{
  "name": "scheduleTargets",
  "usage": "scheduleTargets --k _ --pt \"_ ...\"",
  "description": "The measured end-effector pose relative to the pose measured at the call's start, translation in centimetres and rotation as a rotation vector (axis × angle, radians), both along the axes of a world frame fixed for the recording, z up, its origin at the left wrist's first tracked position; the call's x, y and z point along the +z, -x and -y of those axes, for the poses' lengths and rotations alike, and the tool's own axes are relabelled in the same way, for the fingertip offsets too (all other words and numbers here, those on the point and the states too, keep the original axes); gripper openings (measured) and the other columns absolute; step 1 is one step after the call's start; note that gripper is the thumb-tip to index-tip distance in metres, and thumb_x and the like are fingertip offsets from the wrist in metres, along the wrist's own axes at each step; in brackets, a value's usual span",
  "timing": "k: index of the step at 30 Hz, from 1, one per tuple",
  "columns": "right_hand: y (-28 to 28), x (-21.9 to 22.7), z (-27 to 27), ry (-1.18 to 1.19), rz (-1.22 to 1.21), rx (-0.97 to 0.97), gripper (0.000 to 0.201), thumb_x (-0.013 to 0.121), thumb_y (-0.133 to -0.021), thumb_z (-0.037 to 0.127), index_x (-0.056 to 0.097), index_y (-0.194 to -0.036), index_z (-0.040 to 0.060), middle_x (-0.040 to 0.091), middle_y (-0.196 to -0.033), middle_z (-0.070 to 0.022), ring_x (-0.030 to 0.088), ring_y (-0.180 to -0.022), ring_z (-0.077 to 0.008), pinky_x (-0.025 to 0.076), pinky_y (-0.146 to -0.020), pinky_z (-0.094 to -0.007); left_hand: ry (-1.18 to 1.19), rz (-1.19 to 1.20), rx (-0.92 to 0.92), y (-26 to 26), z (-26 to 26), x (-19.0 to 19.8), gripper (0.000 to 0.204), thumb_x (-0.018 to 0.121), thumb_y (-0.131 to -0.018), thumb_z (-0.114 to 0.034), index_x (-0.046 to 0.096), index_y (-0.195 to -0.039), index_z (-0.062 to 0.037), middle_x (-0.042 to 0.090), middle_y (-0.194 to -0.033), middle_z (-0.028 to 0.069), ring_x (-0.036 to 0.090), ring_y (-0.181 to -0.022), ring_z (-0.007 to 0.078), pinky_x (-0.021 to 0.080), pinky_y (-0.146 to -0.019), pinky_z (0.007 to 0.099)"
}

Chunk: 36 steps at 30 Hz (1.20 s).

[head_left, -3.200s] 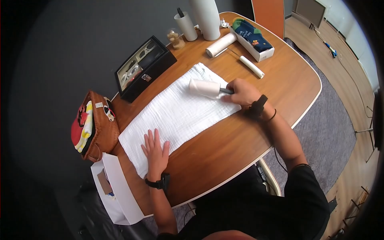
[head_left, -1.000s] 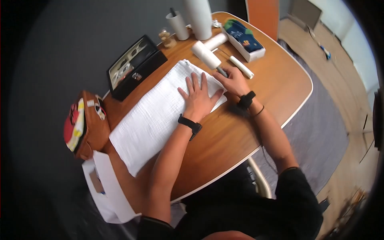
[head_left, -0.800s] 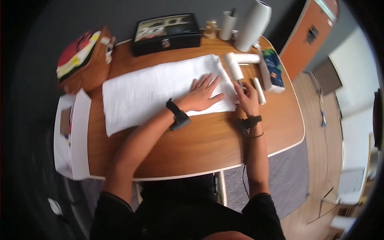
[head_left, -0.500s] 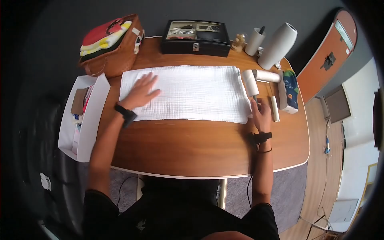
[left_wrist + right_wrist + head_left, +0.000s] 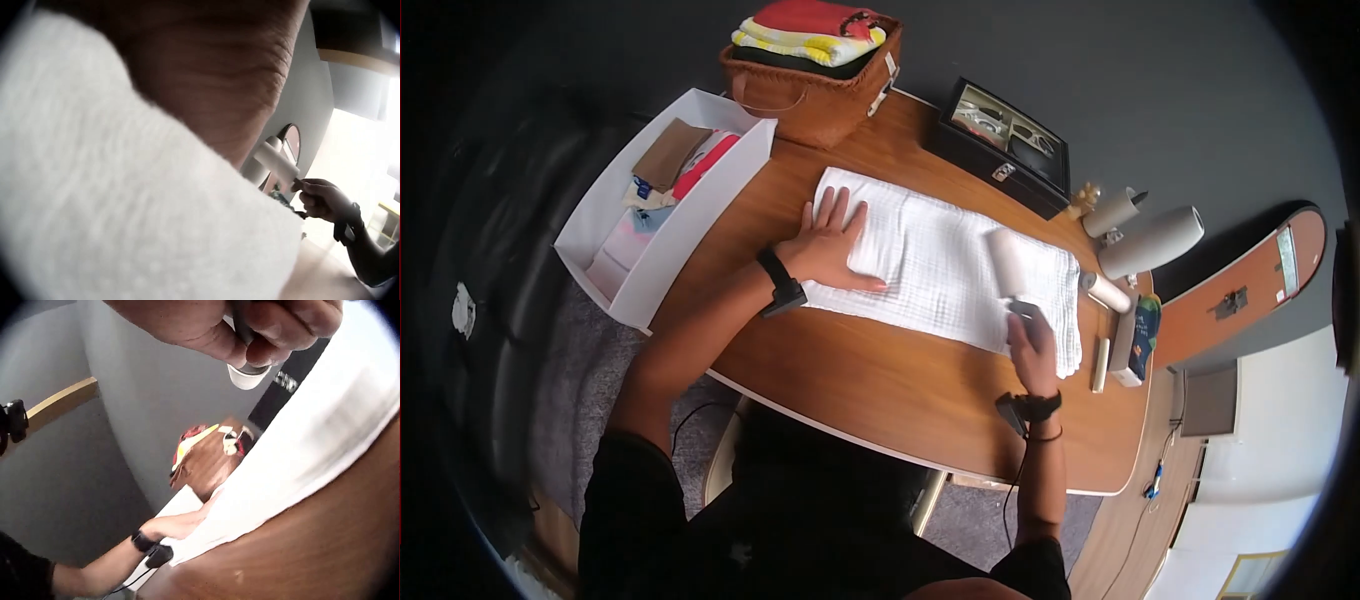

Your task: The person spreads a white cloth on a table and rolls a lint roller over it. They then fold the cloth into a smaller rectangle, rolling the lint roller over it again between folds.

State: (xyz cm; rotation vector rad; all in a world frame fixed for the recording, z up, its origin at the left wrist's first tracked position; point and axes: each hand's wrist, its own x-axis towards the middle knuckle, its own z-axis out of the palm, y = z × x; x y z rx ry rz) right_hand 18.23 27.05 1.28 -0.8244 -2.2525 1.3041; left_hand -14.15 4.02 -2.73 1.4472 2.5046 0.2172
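- Here, my left hand (image 5: 828, 250) lies flat on the white towel (image 5: 940, 268), fingers (image 5: 832, 208) straight and spread, pressing the cloth down near its end; nothing is gripped; the watch strap sits on the wrist just behind the palm, over bare worktop (image 5: 880, 370).
- My right hand (image 5: 1032, 350) is clenched round the dark handle of the lint roller (image 5: 1008, 264); the white roll stands out just beyond my fingers and rests on the towel near its other end; in the right wrist view my fingers (image 5: 294, 325) curl tightly about the handle, with the rim of the roll just under them.
- The towel stretches between my two hands, spread flat along the worktop; its near edge runs just ahead of my right wrist.
- From the left wrist view, the towel (image 5: 125, 212) fills the space under my palm, and the lint roller (image 5: 277, 164) shows well beyond it, held in my right hand (image 5: 322, 200).
- Beyond my left fingers stands a brown basket (image 5: 815, 75) stacked with folded cloth; to the outer side of that hand a white tray (image 5: 615, 215) holds small packets at the worktop's edge.
- Beyond the roller sits a black glasses case (image 5: 1000, 150); past my right fingers are a white cup (image 5: 1112, 212), a tall white cylinder (image 5: 1150, 243) lying over, a spare roll (image 5: 1108, 293) and a box of socks (image 5: 1140, 338).
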Motion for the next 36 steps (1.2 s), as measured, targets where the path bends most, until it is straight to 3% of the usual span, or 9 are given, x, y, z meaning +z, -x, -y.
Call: scheduleTargets --k 3,7,13,17,20,23,27,30,36 --pt "0.6 -2.4 -0.6 0.073 0.096 0.065 0.022 0.067 -0.11 0.02 0.069 -0.121 0.001 0.063 -0.081 0.001 0.053 -0.072 -0.0069 0.041 -0.063 -0.0261 -0.024 0.007 -0.082 2.1 1.6 0.6 0.143 0.07 -0.079 -0.091 0.014 -0.174 0.0004 0.008 -0.179 0.0341 -0.002 -0.165 0.057 0.004 -0.132 0.0669" --pt "-2.0 -5.5 -4.6 -0.119 0.048 -0.18 0.021 0.067 -0.11 0.02 0.071 -0.115 0.0006 0.06 -0.073 0.0038 0.049 -0.065 -0.0066 0.038 -0.057 -0.0273 -0.085 0.058 -0.034 6.8 3.8 -1.3 0.142 0.073 -0.077 -0.09 0.013 -0.176 -0.0061 0.008 -0.181 0.0302 0.0 -0.167 0.0526 0.003 -0.133 0.065" --pt "-1.2 -2.9 -4.5 0.093 0.06 -0.162 0.025 0.06 -0.114 0.024 0.066 -0.122 0.0012 0.057 -0.076 0.0025 0.048 -0.063 -0.0046 0.036 -0.054 -0.025 0.133 0.077 -0.101 8.3 4.4 1.0 0.164 0.087 -0.06 -0.087 0.001 -0.177 -0.0102 -0.002 -0.181 0.0297 -0.008 -0.166 0.0528 0.001 -0.131 0.0685" --pt "6.1 -1.7 0.0 -0.053 0.018 0.083 0.034 0.06 -0.111 0.018 0.059 -0.14 -0.0006 0.065 -0.086 -0.0066 0.061 -0.079 -0.0148 0.051 -0.071 -0.0344 0.219 0.083 -0.12 8.7 3.7 0.7 0.181 0.089 -0.045 -0.092 -0.006 -0.176 -0.011 -0.009 -0.181 0.0294 -0.014 -0.165 0.0538 -0.001 -0.13 0.0709" --pt "11.6 -1.9 3.7 -0.419 0.126 0.161 0.03 0.059 -0.108 0.024 0.059 -0.13 0.0028 0.073 -0.084 -0.0277 0.073 -0.077 -0.048 0.056 -0.07 -0.0557 0.238 0.07 -0.12 8.8 3.6 0.7 0.179 0.09 -0.047 -0.09 -0.007 -0.176 -0.0127 -0.008 -0.181 0.0283 -0.013 -0.166 0.0522 -0.001 -0.13 0.0717" --pt "12.6 -3.8 4.1 -0.806 0.4 0.238 0.038 0.052 -0.107 0.023 0.057 -0.13 -0.0059 0.074 -0.079 -0.0273 0.073 -0.065 -0.0464 0.058 -0.06 -0.0602 0.263 0.069 -0.108 8.6 3.5 1.0 0.178 0.089 -0.048 -0.09 -0.008 -0.177 -0.0151 -0.008 -0.182 0.027 -0.012 -0.167 0.0501 -0.001 -0.13 0.0718" --pt "9.2 -5.1 -0.8 -1.056 0.54 0.031 0.046 0.045 -0.108 0.027 0.059 -0.133 -0.0091 0.076 -0.075 -0.0237 0.072 -0.057 -0.042 0.057 -0.055 -0.0587 0.289 0.066 -0.085 8.7 3.5 0.7 0.178 0.089 -0.047 -0.09 -0.009 -0.177 -0.0177 -0.008 -0.182 0.0267 -0.011 -0.167 0.0494 -0.001 -0.13 0.0719" --pt "7.0 -1.8 -5.8 -0.698 0.916 -0.159 0.05 0.035 -0.112 0.029 0.052 -0.14 -0.0092 0.081 -0.103 -0.024 0.08 -0.095 -0.0412 0.06 -0.091 -0.0542 0.314 0.09 -0.078 8.5 3.4 1.3 0.182 0.092 -0.044 -0.089 -0.011 -0.176 -0.0179 -0.011 -0.182 0.0266 -0.015 -0.166 0.0488 -0.001 -0.13 0.0703" --pt "-0.2 -5.3 -17.3 -0.566 0.917 -0.308 0.053 0.04 -0.108 0.034 0.049 -0.142 -0.0066 0.078 -0.118 -0.029 0.076 -0.107 -0.0481 0.059 -0.095 -0.0582 0.31 0.057 -0.083 8.5 3.4 0.9 0.182 0.092 -0.044 -0.089 -0.012 -0.176 -0.0178 -0.012 -0.181 0.0275 -0.016 -0.166 0.0495 -0.002 -0.13 0.0715"
